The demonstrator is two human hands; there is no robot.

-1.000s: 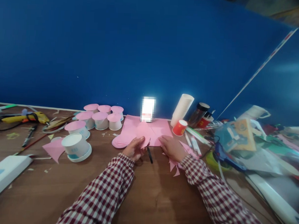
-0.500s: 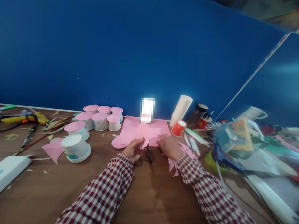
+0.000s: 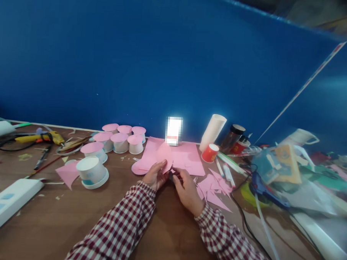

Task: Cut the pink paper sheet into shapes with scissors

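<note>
My left hand (image 3: 154,177) is closed on a rounded pink paper cutout (image 3: 165,160), holding it up just above the wooden table (image 3: 57,220). My right hand (image 3: 188,191) sits right beside it, fingers curled over a small dark object, likely the black scissors, mostly hidden. Behind both hands lies a pink paper sheet (image 3: 189,159). Pink paper scraps (image 3: 214,189) lie to the right of my right hand.
Upturned white cups with pink tops (image 3: 119,141) stand at the back left, one larger white cup (image 3: 91,171) nearer. A glue gun (image 3: 46,138) and power strip (image 3: 6,203) lie left. A red cup (image 3: 209,152), white roll (image 3: 213,131) and craft clutter (image 3: 281,169) fill the right.
My right hand left the pink scraps and moved left to the dark object beside my left hand. The left hand kept hold of the cutout.
</note>
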